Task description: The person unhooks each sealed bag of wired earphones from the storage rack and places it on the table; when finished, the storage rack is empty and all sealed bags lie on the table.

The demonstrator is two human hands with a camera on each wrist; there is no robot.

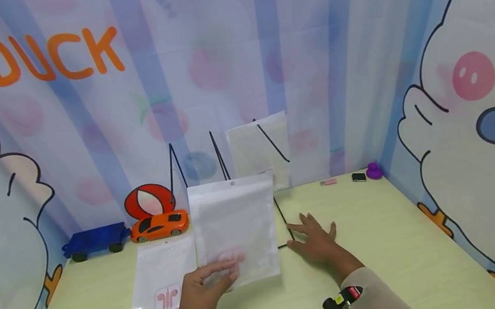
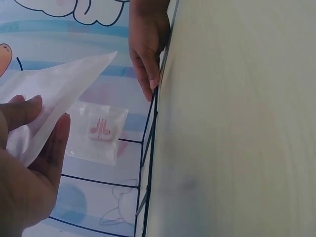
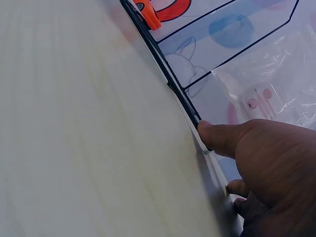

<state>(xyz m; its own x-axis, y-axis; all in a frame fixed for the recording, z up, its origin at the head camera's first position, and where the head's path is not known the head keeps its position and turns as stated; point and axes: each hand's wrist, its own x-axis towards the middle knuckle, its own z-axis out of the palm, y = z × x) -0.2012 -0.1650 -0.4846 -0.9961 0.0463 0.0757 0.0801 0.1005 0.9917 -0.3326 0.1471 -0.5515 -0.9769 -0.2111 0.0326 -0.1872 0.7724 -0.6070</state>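
Note:
My left hand (image 1: 202, 295) pinches a white plastic pouch (image 1: 234, 217) by its lower left part, thumb in front, and holds it upright over the table. Pink shows faintly through its lower part. Behind it stands a black wire rack (image 1: 282, 214) with upright dividers, partly hidden by the pouch. A second pouch (image 1: 251, 145) leans upright in the rack's right end; the right wrist view shows its pink earphone print (image 3: 261, 103). With fingers spread, my right hand (image 1: 313, 239) rests at the rack's right base, thumb touching the wire (image 3: 190, 106).
Another pouch (image 1: 168, 268) with an earphone print lies flat on the left. Along the back stand a blue toy trailer (image 1: 96, 241), an orange toy car (image 1: 159, 226) and a red-and-white ball (image 1: 148, 199). A purple toy duck (image 1: 373, 171) and small black block (image 1: 359, 177) sit back right.

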